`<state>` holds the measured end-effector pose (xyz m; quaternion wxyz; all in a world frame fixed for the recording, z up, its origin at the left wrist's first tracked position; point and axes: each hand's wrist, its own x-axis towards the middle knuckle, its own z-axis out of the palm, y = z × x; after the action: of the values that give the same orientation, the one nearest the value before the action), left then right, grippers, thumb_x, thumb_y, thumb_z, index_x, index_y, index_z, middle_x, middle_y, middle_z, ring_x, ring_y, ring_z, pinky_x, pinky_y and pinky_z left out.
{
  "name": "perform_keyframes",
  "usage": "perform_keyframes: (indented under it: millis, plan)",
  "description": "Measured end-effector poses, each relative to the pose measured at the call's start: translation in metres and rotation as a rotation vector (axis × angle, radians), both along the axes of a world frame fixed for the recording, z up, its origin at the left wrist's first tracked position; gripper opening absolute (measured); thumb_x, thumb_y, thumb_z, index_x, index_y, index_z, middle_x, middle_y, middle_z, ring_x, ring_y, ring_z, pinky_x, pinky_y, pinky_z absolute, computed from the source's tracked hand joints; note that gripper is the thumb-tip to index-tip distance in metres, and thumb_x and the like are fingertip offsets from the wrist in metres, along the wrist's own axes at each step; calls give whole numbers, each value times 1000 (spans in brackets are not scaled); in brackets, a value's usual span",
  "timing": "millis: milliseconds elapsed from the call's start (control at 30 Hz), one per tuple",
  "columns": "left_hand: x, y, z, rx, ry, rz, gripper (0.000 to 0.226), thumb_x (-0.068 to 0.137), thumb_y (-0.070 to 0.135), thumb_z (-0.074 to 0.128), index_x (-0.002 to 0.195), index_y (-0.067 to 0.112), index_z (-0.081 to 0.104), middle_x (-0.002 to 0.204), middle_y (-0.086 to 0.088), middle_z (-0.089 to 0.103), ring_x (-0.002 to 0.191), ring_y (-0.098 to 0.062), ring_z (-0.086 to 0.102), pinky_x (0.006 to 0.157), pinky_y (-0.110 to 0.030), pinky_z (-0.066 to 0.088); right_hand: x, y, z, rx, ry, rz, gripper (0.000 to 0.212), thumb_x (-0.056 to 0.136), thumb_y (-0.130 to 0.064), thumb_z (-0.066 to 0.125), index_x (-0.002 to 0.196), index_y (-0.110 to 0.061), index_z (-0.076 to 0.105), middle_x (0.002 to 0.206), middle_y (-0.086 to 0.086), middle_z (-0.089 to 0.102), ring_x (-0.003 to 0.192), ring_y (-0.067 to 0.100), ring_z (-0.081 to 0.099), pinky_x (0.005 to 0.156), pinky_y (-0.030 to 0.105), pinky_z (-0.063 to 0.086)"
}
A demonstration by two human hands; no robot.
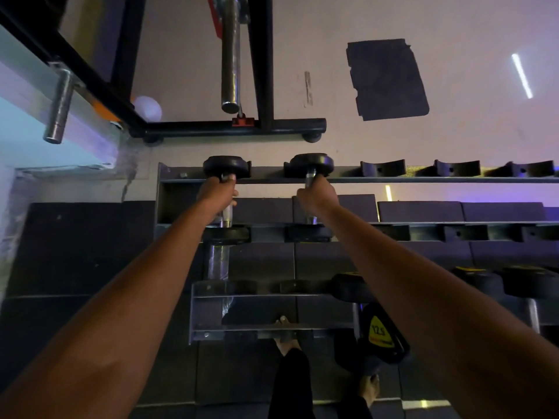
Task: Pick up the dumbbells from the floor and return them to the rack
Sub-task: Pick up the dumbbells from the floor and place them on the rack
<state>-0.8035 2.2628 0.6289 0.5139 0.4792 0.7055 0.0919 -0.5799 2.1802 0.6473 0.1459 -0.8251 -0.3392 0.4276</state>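
Note:
Two small black dumbbells lie in the top tier of the grey rack [423, 179], side by side at its left end. My left hand [216, 193] is closed around the chrome handle of the left dumbbell [225, 166]. My right hand [317, 196] grips the handle of the right dumbbell [311, 164]. Each dumbbell's far head rests in a back saddle and its near head in a front saddle. Both arms stretch forward over the lower tier.
Several empty saddles [382, 168] run along the top tier to the right. The lower tier holds larger black dumbbells [382, 337] with yellow labels. A black machine frame [230, 128] with chrome bars stands behind the rack. My bare feet [287, 337] stand on dark floor mats.

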Motion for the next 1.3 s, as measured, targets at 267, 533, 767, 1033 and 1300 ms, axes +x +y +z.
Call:
perform_keyframes:
  millis: [267, 533, 767, 1033, 1300]
  plan:
    - [0, -54, 27, 127, -35, 69, 17, 101, 31, 60, 117, 24, 62, 97, 7, 62, 86, -9, 58, 65, -24, 43, -1, -48, 18, 297, 85, -193, 35, 104, -31, 64, 137, -19, 64, 120, -2, 71, 94, 6, 68, 72, 20, 53]
    - [30, -177, 156, 230, -395, -52, 17, 102, 21, 64, 116, 18, 73, 107, 0, 77, 99, -12, 75, 82, -25, 61, 3, -167, 133, 612, 371, -386, 14, 101, -13, 69, 111, -6, 76, 89, 2, 78, 79, 15, 75, 81, 34, 66]
    - [113, -320, 229, 399, -499, -368, 12, 100, 12, 66, 108, 9, 75, 98, -2, 76, 90, -10, 72, 83, -24, 58, 35, -323, 202, 779, 329, -502, 15, 100, -13, 73, 108, -1, 77, 95, 19, 78, 81, 20, 73, 78, 37, 61]
    - [224, -531, 255, 300, -560, -794, 10, 101, 19, 66, 108, 19, 73, 99, 2, 76, 90, -10, 71, 76, -22, 58, 95, -594, 227, 893, 170, -833, 10, 100, -13, 73, 106, -7, 78, 88, 15, 76, 76, 23, 71, 68, 33, 59]
    - [352, -773, 245, 173, -645, -1340, 7, 97, 22, 69, 101, 23, 75, 93, 5, 76, 86, -9, 70, 82, -32, 58, 133, -869, 220, 856, -105, -1353, 10, 99, -17, 74, 106, -13, 79, 89, 2, 78, 80, 14, 72, 75, 27, 58]
